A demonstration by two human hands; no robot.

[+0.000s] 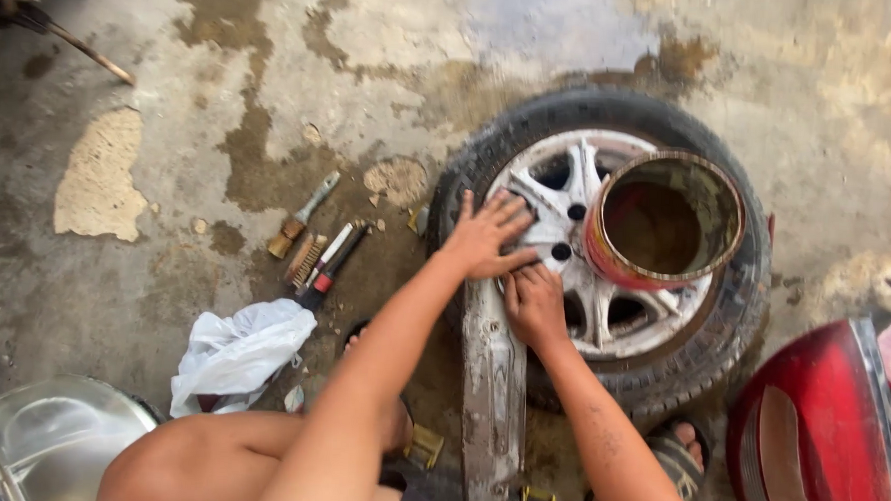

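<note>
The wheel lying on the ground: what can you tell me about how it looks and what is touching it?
The wheel lies flat on stained concrete: a worn black tyre around a dirty silver spoked rim. A red-sided, open round tin stands on its upper right. The left hand presses flat on the rim's left edge; the right hand rests beside it. A grey bar reaches under the hands.

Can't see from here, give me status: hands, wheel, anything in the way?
Left hand flat on wheel rim. Right hand gripping grey bar at rim edge. Red tin sits on hub.
</note>
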